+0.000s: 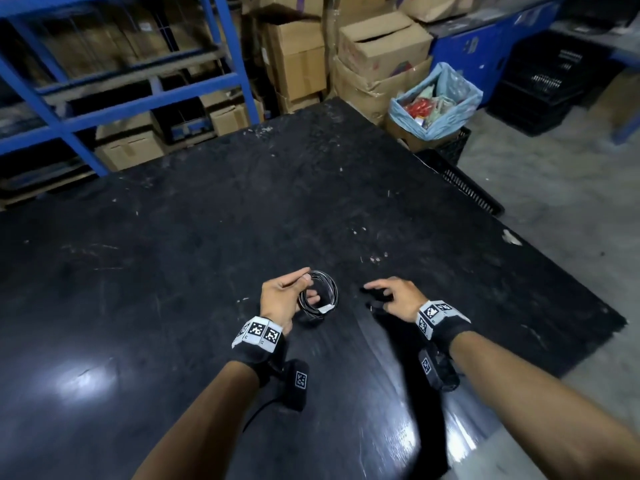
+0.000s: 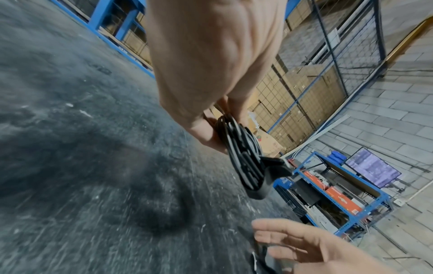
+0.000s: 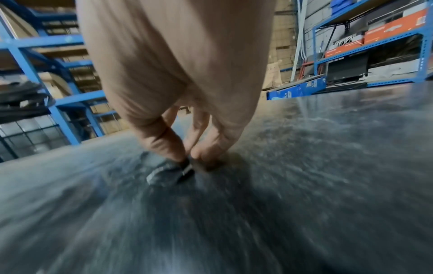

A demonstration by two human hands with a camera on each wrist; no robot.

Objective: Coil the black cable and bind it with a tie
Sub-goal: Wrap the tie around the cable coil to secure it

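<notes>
The black cable [image 1: 325, 289] is wound into a small coil that my left hand [image 1: 304, 288] grips just above the black table [image 1: 207, 237]. In the left wrist view the coil [image 2: 236, 153] hangs from the fingers [image 2: 211, 133], and a grey-black band [image 2: 264, 178] sits round its lower part. In the head view that band [image 1: 327, 309] looks pale. My right hand [image 1: 375, 294] is down at the table to the right of the coil. Its thumb and fingertips [image 3: 203, 153] pinch a short dark strap [image 3: 171, 172], which is blurred.
Blue steel racks [image 1: 69, 109] and stacked cardboard boxes [image 1: 301, 60] stand behind the table. A box lined with a blue bag [image 1: 436, 98] and black crates [image 1: 540, 84] sit on the floor to the right. The table's right edge [image 1: 540, 251] runs diagonally.
</notes>
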